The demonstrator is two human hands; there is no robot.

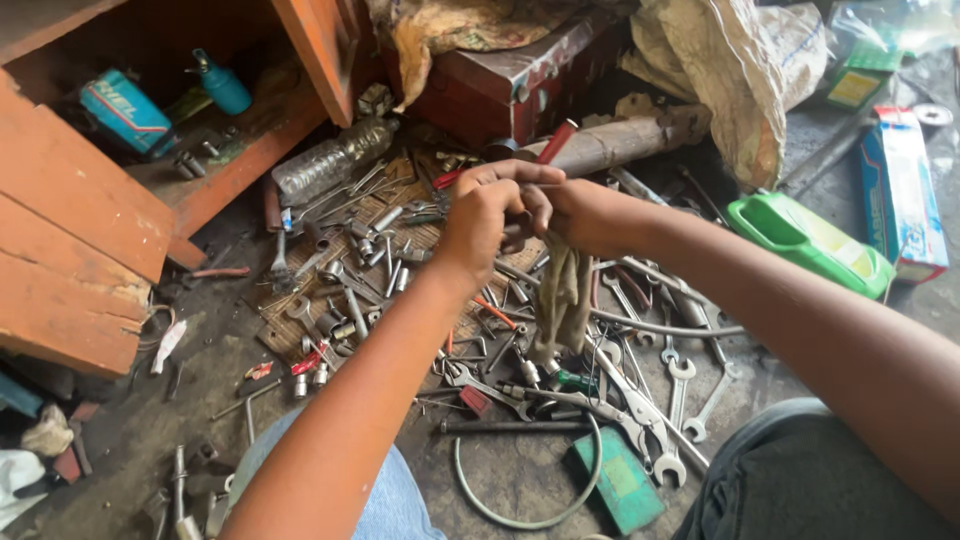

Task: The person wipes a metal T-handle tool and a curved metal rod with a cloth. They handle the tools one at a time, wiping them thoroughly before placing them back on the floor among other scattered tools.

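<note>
My left hand point(487, 215) and my right hand point(583, 215) meet in mid-air above a pile of tools. Both grip a dirty olive rag point(562, 300) that hangs down from between them. What the rag is wrapped around is hidden by my fingers. A red-handled tool point(556, 141) pokes up just behind my hands. Below them lie several spanners point(680, 385), sockets point(345, 325) and pliers point(640, 415) on the grimy floor.
An orange wooden cabinet point(90, 220) stands at left with cans on its shelf. A clear plastic bottle point(330, 160), a red metal box point(510, 85), a grey pipe point(625, 140), a green plastic container point(805, 240) and a wire loop point(525, 505) surround the pile.
</note>
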